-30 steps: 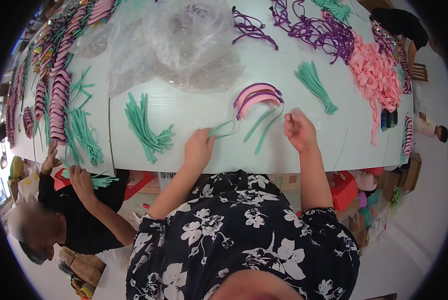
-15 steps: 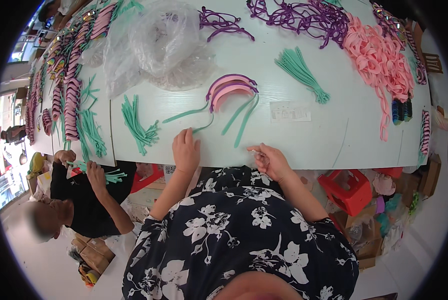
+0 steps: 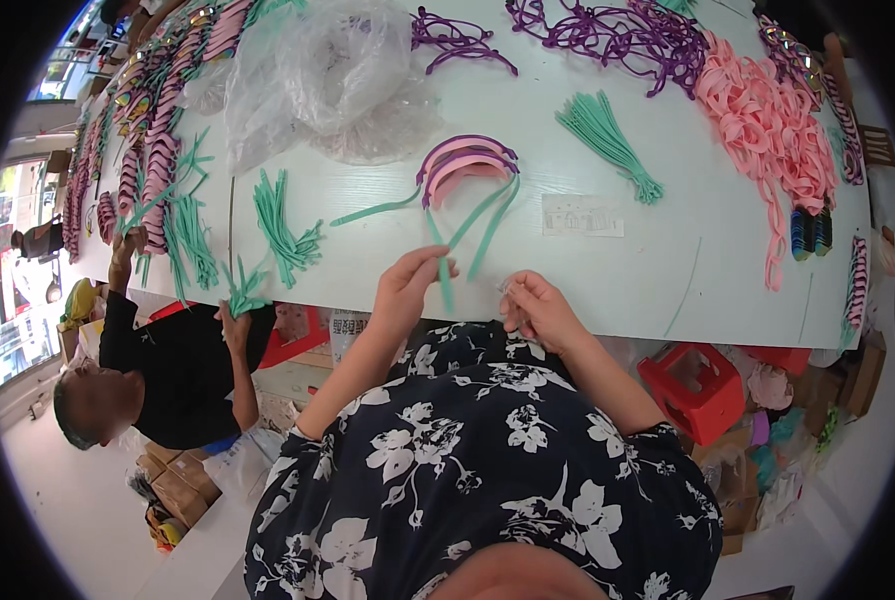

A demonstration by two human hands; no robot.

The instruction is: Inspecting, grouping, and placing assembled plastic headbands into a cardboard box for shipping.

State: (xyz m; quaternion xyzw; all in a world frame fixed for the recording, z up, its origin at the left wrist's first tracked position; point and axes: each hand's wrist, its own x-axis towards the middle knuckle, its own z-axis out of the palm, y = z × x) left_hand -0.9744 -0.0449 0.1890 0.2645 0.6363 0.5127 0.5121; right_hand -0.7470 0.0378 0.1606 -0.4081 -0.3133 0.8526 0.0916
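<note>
Two or three curved purple frames (image 3: 468, 147) lined with pink lie nested on the white table in front of me, mint green straps hanging off their ends. One mint green strap (image 3: 445, 285) runs between the thumb and fingers of my left hand (image 3: 408, 290), closed on it near its free end. My right hand (image 3: 540, 308) sits by the table's near edge, fingertips pinched together. A bit of something clear shows at those fingertips, too small to name. Another loose strap end (image 3: 485, 238) lies between the frames and my right hand.
Bundles of mint green straps (image 3: 284, 230) lie left and right. Clear plastic bags (image 3: 333, 90), purple frames (image 3: 628, 45) and a pink heap (image 3: 763, 130) are farther back. At left a co-worker (image 3: 183, 365) handles green straps. A red stool (image 3: 693, 390) stands below the right edge.
My left hand has moved right and taken hold of a mint green strap. My right hand stays nearly in place. The co-worker's hands have moved apart, with green straps in them.
</note>
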